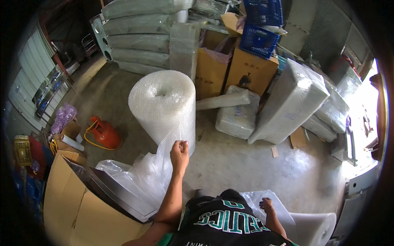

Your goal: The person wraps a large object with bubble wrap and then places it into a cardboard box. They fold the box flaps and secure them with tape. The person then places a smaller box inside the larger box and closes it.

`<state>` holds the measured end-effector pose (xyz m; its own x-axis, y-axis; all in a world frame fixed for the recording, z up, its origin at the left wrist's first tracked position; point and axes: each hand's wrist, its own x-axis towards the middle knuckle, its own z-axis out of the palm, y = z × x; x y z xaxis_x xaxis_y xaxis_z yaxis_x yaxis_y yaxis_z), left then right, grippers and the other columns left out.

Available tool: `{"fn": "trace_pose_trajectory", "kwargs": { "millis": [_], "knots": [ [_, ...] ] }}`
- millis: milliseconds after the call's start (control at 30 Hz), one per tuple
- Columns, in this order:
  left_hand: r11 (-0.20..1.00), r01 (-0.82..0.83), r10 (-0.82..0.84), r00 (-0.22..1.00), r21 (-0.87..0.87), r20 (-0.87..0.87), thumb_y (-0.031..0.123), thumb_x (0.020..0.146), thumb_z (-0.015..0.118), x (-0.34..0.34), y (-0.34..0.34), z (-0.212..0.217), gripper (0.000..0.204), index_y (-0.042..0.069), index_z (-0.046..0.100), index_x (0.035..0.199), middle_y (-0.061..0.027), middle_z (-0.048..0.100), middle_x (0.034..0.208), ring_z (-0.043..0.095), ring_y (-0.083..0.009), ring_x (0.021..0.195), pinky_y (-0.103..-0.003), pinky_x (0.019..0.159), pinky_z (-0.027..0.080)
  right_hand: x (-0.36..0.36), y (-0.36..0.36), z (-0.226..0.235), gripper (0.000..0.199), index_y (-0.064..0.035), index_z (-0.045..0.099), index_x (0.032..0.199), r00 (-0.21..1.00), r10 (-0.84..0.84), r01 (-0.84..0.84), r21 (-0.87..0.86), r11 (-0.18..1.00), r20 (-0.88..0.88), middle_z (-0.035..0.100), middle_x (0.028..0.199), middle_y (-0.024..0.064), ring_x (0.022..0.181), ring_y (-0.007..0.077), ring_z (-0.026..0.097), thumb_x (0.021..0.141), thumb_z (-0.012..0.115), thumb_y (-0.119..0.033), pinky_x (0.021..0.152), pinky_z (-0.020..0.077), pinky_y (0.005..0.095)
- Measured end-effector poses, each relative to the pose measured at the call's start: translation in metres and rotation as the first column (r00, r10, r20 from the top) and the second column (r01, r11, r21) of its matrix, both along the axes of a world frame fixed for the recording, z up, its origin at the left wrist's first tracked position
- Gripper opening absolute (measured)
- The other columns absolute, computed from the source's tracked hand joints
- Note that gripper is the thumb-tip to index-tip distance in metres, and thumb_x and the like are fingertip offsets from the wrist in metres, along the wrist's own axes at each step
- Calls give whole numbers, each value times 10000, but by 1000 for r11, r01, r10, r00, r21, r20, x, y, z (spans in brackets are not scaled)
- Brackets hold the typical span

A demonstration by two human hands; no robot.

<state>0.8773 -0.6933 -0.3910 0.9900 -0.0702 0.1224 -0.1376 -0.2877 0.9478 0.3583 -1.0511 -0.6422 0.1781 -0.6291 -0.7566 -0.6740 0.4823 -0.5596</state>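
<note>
A tall roll of bubble wrap stands upright on the floor ahead of me. The fingers of my left hand are closed on the loose bubble wrap at the roll's near side. From there a crumpled length of wrap trails down to the left, onto a dark flat panel in an open cardboard box. Down at my right side, my right hand has curled fingers in front of a clear plastic sheet. Whether it grips that sheet is unclear. The sheet runs to a second roll lying on its side.
An orange gas cylinder with a yellow hose stands left of the roll. Wrapped packages lean at the right, near a smaller wrapped block. Behind are cardboard boxes, blue crates and stacked wrapped panels.
</note>
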Motion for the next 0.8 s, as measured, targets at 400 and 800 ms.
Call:
{"fn": "trace_pose_trajectory", "kwargs": {
  "millis": [400,800],
  "knots": [
    [880,-321,247,939,350,241,232,936,729,230,-43,1,284,43,658,1137,-156,660,1063,655,-337,959,-460,857,524,347,-161,-91,274,-87,668,960,857,463,-381,327,865,-227,722,837,134,680,293,688,964,664,-361,610,565,435],
    [555,-583,697,715,594,51,431,961,654,300,-9,-17,475,83,622,1284,-198,687,1185,658,-383,1116,-493,956,522,839,-267,0,319,-19,651,1128,513,830,-842,-60,536,220,599,875,81,638,195,557,1012,594,-311,552,474,332]
  ]
}}
